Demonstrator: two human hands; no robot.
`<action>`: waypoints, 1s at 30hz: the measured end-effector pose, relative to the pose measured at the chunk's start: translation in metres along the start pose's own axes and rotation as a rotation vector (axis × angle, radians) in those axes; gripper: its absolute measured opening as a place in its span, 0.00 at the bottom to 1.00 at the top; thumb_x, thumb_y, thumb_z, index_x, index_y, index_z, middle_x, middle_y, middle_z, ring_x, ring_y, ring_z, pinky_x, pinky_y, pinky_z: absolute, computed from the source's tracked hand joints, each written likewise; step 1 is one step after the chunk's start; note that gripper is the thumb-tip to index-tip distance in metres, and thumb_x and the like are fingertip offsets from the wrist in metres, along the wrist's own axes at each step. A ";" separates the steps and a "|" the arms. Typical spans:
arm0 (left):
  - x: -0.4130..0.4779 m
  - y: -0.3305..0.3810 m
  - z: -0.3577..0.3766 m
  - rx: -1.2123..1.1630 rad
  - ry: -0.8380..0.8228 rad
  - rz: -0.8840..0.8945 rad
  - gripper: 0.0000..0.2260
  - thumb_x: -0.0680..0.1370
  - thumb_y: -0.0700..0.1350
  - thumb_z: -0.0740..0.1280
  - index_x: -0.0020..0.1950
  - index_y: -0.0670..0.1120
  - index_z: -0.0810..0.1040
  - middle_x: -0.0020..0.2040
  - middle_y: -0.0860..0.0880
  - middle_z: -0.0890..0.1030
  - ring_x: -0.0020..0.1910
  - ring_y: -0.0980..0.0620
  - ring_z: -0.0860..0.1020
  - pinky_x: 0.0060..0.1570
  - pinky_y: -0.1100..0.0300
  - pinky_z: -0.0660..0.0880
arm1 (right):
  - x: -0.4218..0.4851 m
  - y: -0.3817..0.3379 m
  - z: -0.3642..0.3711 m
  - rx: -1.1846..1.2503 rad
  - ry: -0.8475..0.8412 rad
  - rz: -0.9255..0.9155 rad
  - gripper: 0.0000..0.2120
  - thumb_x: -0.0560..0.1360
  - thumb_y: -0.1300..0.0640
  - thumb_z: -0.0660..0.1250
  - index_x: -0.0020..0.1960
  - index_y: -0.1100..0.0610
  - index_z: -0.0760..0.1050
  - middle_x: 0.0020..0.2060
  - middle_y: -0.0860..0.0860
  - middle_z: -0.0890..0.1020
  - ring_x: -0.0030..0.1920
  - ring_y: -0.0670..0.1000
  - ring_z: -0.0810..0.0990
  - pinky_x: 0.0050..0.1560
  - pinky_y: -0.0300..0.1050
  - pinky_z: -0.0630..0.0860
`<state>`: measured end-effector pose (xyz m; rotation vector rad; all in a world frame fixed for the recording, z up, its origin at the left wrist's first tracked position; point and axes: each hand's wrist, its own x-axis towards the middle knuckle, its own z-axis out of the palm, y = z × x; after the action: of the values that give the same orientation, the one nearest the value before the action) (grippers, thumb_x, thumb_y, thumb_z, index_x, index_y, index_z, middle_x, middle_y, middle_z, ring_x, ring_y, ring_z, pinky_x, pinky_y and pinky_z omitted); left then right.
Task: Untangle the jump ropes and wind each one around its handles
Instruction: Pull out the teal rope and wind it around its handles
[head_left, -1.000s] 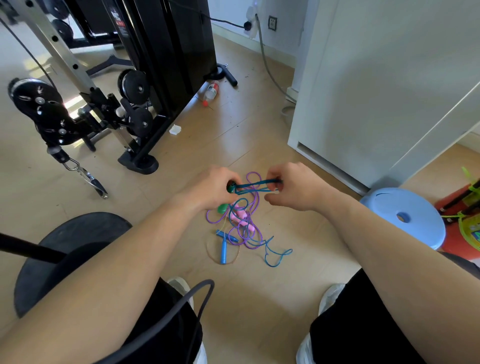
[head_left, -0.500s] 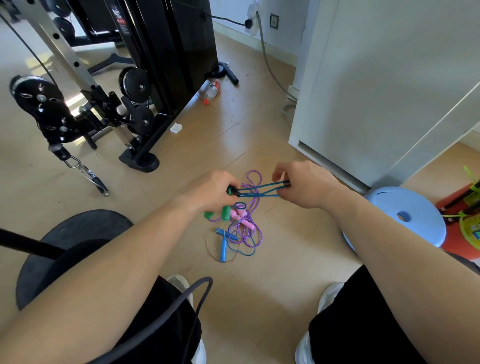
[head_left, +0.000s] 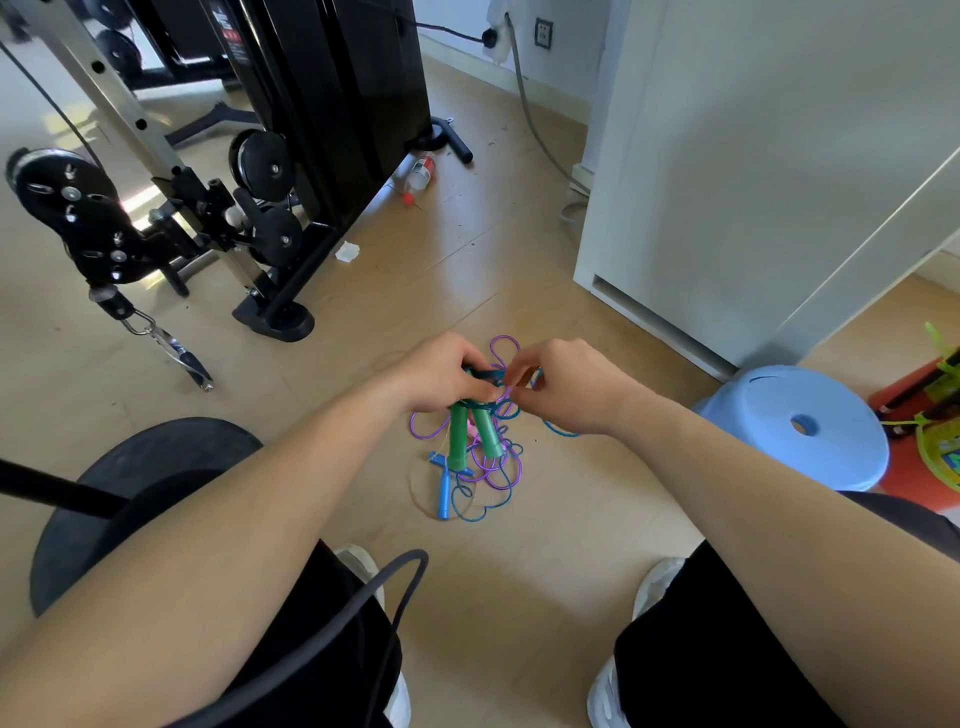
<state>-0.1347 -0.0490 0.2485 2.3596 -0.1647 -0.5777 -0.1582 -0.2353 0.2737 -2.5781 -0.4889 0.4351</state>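
The left hand (head_left: 441, 376) curls round the tops of two green plastic jump-rope handles (head_left: 458, 436), which hang side by side. Just to its right, the right hand (head_left: 569, 387) pinches their dark teal cord (head_left: 487, 375) (the wraps are too tangled to count). On the floor beneath lie a thin purple cord (head_left: 491, 467) and a blue plastic handle (head_left: 444, 488). A pale blue round stool (head_left: 831, 441) stands to the right.
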 end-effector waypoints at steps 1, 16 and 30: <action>0.000 0.001 -0.001 -0.014 -0.013 0.001 0.05 0.72 0.45 0.75 0.41 0.44 0.83 0.32 0.51 0.70 0.32 0.53 0.66 0.34 0.60 0.63 | 0.001 0.002 0.003 -0.016 0.018 -0.010 0.09 0.74 0.54 0.67 0.53 0.50 0.80 0.47 0.46 0.80 0.46 0.50 0.79 0.44 0.43 0.73; -0.002 -0.001 -0.004 -0.029 -0.102 0.057 0.03 0.72 0.43 0.75 0.40 0.46 0.83 0.33 0.52 0.73 0.34 0.53 0.69 0.40 0.58 0.67 | 0.009 0.002 0.007 -0.120 0.058 -0.007 0.09 0.77 0.51 0.68 0.56 0.44 0.80 0.49 0.46 0.82 0.49 0.51 0.78 0.42 0.44 0.72; -0.004 -0.002 -0.001 0.307 0.018 0.077 0.04 0.71 0.47 0.73 0.43 0.49 0.82 0.33 0.52 0.78 0.34 0.51 0.74 0.36 0.58 0.73 | 0.007 0.008 -0.003 -0.304 0.161 0.051 0.05 0.79 0.48 0.61 0.51 0.47 0.75 0.50 0.46 0.79 0.51 0.55 0.78 0.45 0.48 0.75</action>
<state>-0.1382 -0.0461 0.2495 2.6400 -0.3571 -0.5248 -0.1487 -0.2397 0.2705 -2.8932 -0.4622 0.1774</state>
